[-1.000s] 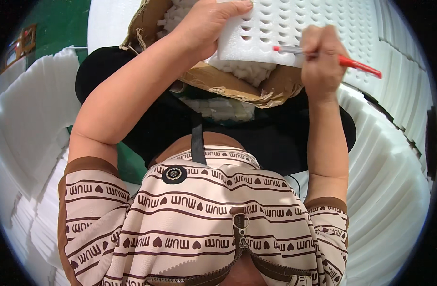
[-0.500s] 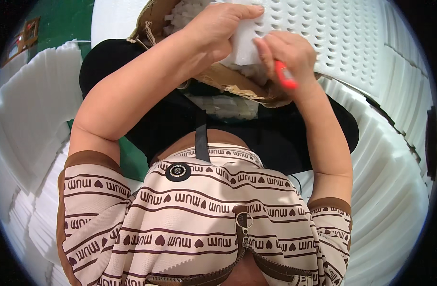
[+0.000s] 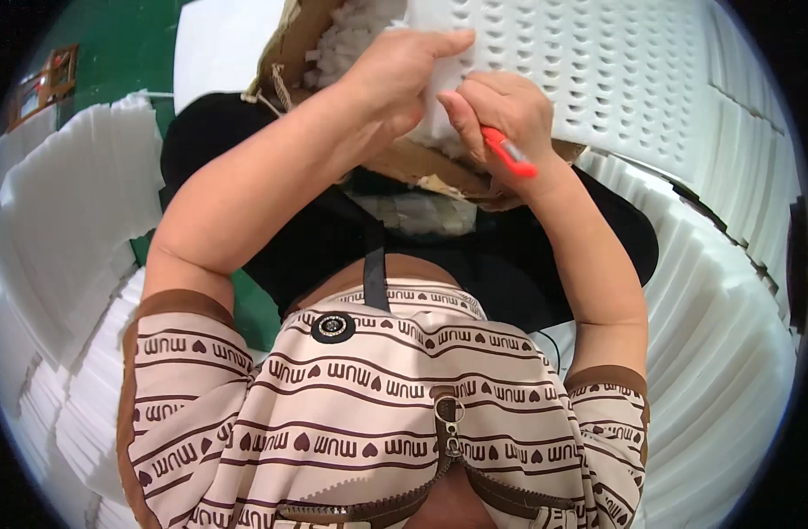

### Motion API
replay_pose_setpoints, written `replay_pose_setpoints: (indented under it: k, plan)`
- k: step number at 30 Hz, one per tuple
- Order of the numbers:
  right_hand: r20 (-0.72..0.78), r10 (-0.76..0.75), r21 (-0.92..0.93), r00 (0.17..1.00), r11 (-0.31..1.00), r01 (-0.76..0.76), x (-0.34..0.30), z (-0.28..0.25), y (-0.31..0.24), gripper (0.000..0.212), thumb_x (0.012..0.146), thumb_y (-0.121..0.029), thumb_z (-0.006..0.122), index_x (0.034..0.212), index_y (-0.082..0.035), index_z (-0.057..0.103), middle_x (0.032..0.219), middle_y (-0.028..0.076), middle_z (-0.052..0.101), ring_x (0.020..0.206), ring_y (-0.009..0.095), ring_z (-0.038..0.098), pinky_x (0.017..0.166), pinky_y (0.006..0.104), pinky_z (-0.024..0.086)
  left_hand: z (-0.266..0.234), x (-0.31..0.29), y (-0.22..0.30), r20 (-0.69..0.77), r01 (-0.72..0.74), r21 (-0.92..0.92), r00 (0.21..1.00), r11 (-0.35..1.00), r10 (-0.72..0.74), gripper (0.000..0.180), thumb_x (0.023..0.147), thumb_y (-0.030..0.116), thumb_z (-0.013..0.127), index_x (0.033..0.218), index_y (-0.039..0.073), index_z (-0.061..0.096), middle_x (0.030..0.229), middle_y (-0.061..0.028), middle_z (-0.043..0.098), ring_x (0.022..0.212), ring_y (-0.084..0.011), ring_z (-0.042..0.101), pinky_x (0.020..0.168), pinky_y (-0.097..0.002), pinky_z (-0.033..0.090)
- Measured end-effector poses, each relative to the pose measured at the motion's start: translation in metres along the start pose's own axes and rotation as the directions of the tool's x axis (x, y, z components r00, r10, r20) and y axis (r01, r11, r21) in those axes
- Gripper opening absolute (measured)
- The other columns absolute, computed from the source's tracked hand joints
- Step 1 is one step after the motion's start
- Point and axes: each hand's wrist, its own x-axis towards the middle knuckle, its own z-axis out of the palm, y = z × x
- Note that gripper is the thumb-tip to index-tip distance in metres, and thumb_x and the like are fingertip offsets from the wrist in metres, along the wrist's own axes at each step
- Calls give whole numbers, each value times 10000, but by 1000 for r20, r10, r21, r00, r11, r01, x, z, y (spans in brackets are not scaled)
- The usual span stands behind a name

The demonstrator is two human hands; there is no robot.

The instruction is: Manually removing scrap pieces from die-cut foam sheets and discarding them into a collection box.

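Forearms converge forward. The left hand pinches the perforated foam sheet, one digit extended; the right hand is curled around a red pen-like tool.

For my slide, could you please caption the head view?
Left hand holds perforated foam sheet; right hand grips slim red tool.

A box sits in front of the person's lap; little foam bits are in it; a foam sheet lies over its right part and goes past it to the right; the left hand is at the sheet's left end; the right hand is just beside it, with a pen in it; foam piles stand on the left and right.
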Motion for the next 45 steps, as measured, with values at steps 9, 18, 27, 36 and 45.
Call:
replay_pose_setpoints:
  k: [9,18,27,36,45]
  plan:
    - [328,408,884,852,186,-430,-12,-73,33,394,955,-268,369,655,-68,527,613,24,475,552,134,386,549,239,334,-10,-10,12,77,-219,113,974,969,211,347,873,89,558,1180,-50,477,1064,-198,595,914,-259,620,790,-335,522]
    - [565,672,679,479,-49,-732,-10,-24,13,391,957,-366,478,982,-6,628,880,89,642,764,174,604,624,255,473,-12,-13,43,16,-388,-32,921,921,388,420,853,109,602,1239,8,472,1155,-136,581,994,-229,584,888,-337,458]
    - [454,707,891,542,-376,-256,2,-19,13,352,937,-286,536,1133,6,515,970,106,604,772,178,595,641,281,503,3,-28,51,189,-269,-268,927,925,324,545,810,116,588,1317,17,415,1204,-146,556,1070,-257,546,932,-366,412]
    - [396,672,918,626,-297,-262,15,-17,26,313,936,-199,540,1160,11,480,1015,112,576,825,181,587,674,297,514,-1,-22,43,139,-407,-76,900,910,414,536,826,164,567,1310,-3,409,1215,-166,541,1093,-274,529,945,-396,394]
    - [408,606,913,683,-264,-311,11,-34,31,278,916,-169,569,1121,13,520,920,96,585,768,181,581,655,305,509,-3,-44,89,115,-634,-155,750,757,651,519,838,192,589,1289,-5,424,1216,-164,534,1083,-281,524,939,-393,394]
